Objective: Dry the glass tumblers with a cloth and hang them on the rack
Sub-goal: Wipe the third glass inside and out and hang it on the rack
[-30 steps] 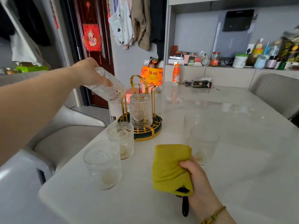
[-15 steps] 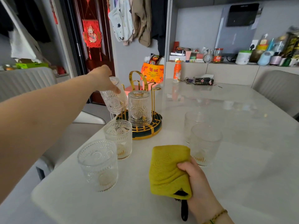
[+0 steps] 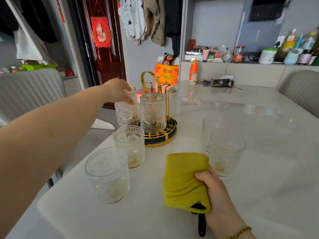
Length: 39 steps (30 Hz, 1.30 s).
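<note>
Left hand (image 3: 119,91): fingers curled over the upturned base of an embossed clear glass tumbler (image 3: 126,112), gripping it mouth-down over a left-side peg of the gold wire rack with a dark round base (image 3: 162,138).
Right hand (image 3: 214,188): closed round a folded mustard-yellow cloth (image 3: 184,178), resting on the pale glossy table (image 3: 259,195).
Risk: letting go before the glass seats on the peg could tip it against its neighbour or towards the table edge just beside the rack (glass on glass chips easily).
Rack contents: two inverted tumblers, the second hung tumbler (image 3: 152,112) close beside the held one.
Table glasses: four upright tumblers, the nearest (image 3: 107,175) by the left edge; apparently empty, with an amber tint at the bases that may be residue.
</note>
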Available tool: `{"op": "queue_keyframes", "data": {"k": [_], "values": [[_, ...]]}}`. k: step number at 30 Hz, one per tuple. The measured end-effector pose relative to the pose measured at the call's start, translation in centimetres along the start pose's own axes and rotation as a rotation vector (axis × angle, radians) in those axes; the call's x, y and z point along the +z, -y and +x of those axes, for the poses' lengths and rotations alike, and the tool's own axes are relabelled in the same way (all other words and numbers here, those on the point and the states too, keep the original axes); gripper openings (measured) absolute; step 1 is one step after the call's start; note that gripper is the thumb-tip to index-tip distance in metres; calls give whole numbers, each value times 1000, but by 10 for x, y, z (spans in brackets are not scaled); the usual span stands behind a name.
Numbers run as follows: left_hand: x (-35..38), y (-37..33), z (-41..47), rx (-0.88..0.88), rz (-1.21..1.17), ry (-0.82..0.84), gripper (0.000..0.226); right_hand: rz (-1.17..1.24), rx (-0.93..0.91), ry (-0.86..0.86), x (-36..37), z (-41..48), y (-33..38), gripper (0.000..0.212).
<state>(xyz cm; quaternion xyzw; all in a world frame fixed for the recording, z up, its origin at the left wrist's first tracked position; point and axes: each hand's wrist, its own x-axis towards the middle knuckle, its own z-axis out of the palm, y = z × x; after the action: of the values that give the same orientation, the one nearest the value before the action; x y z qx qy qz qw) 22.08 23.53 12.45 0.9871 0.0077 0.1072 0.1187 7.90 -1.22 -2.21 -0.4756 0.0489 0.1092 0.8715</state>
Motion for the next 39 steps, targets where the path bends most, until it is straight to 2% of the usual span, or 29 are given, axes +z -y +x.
{"op": "queue_keyframes", "data": {"k": [4,6,10,13,17,19,21,24,26,27,30,34,39], "values": [[0,4,-4,-14,-83,-6,60,3,-3,-2,1,0,0,24],[-3,3,-12,-32,-160,-67,58,8,-6,4,2,0,0,20],[-13,0,-45,19,-362,-231,37,10,-25,16,3,0,-2,17],[-12,0,-87,87,-591,-239,19,10,-36,32,4,-2,-2,16],[6,10,-140,64,-801,-304,15,-13,-51,46,7,-7,0,17],[22,18,-164,-15,-885,-368,18,-28,-59,40,8,-12,1,17],[41,23,-188,-95,-1029,-383,31,-39,-64,31,8,-16,1,16],[70,24,-218,-186,-1153,-237,77,-42,-67,38,8,-23,-1,16],[85,23,-230,-181,-1183,-113,100,-48,-69,42,9,-27,-3,15],[91,23,-232,-165,-1166,-74,102,-52,-71,40,10,-28,-3,15],[102,17,-230,-225,-1050,-105,80,-49,-75,20,10,-31,-2,12],[107,12,-223,-301,-904,-173,85,-29,-76,3,10,-31,0,12],[108,7,-231,-294,-980,-248,84,-3,-95,-14,15,-32,2,13]]}}
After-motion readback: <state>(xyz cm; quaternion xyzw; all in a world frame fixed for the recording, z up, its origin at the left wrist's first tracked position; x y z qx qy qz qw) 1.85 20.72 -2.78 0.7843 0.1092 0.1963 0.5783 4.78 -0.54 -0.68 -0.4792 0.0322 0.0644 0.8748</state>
